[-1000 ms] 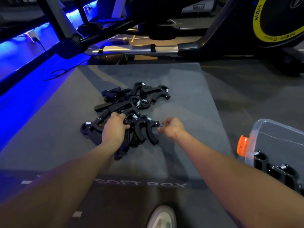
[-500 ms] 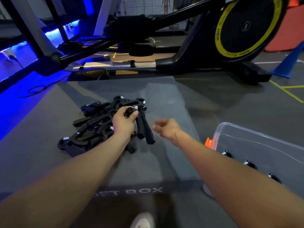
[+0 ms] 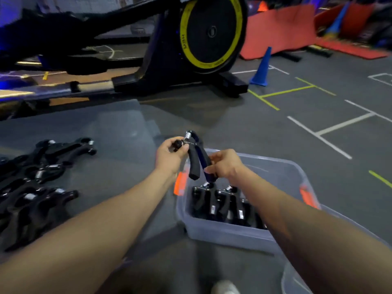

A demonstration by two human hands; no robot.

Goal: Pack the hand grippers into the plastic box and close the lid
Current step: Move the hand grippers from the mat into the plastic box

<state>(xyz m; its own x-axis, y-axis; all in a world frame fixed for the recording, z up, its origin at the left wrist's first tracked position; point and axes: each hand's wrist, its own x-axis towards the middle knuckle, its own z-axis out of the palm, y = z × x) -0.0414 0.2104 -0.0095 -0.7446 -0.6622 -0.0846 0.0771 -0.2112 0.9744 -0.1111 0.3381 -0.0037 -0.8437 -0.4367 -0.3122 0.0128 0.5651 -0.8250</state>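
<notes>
A black hand gripper (image 3: 195, 160) hangs over the left end of the clear plastic box (image 3: 222, 232). My left hand (image 3: 169, 155) pinches its spring end. My right hand (image 3: 224, 164) holds the lower end of one handle. Several hand grippers (image 3: 220, 202) stand in a row inside the box. The box has orange latches (image 3: 180, 183) at both ends and stands open. A pile of black hand grippers (image 3: 36, 183) lies on the grey soft box (image 3: 110, 145) at the left.
An exercise machine with a yellow-rimmed wheel (image 3: 210, 32) stands behind the soft box. A blue cone (image 3: 262, 68) and red mats (image 3: 280, 30) sit further back on the lined floor. A clear plastic piece (image 3: 294, 281) shows at bottom right. My shoe (image 3: 224, 288) is at the bottom edge.
My left hand lifted one hand gripper from the pile and carried it right to above the box. My right hand took hold of its handle. The view swung right.
</notes>
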